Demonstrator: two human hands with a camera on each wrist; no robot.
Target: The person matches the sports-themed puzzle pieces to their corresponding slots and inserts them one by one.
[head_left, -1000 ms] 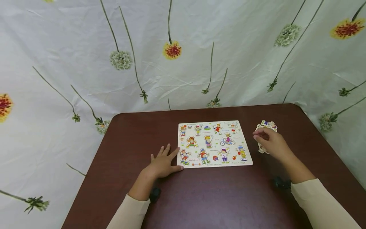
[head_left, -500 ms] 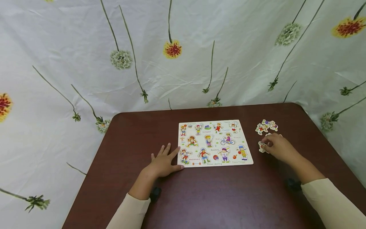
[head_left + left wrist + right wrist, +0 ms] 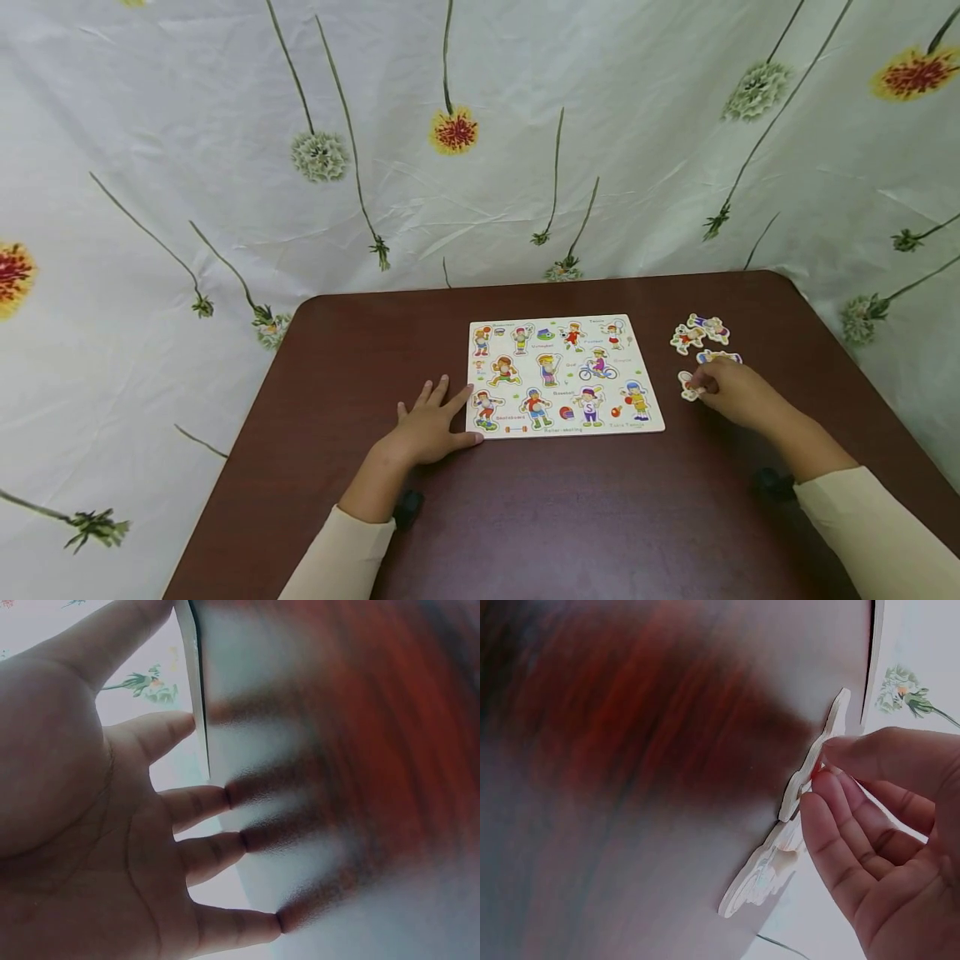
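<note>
The left hand (image 3: 426, 429) is spread, its fingertips down on the dark counter (image 3: 375, 350), with thumb and index finger touching the left side of the illustrated puzzle board (image 3: 567, 393) that lies flat there. To the right of the board, the right hand (image 3: 738, 396) pinches a small cut-out figure piece (image 3: 687, 387) between thumb and fingers, though whether that piece is off the surface I cannot tell. Just beyond lie three more pieces (image 3: 717, 357), one partly covered by the right hand, the farther two side by side.
</note>
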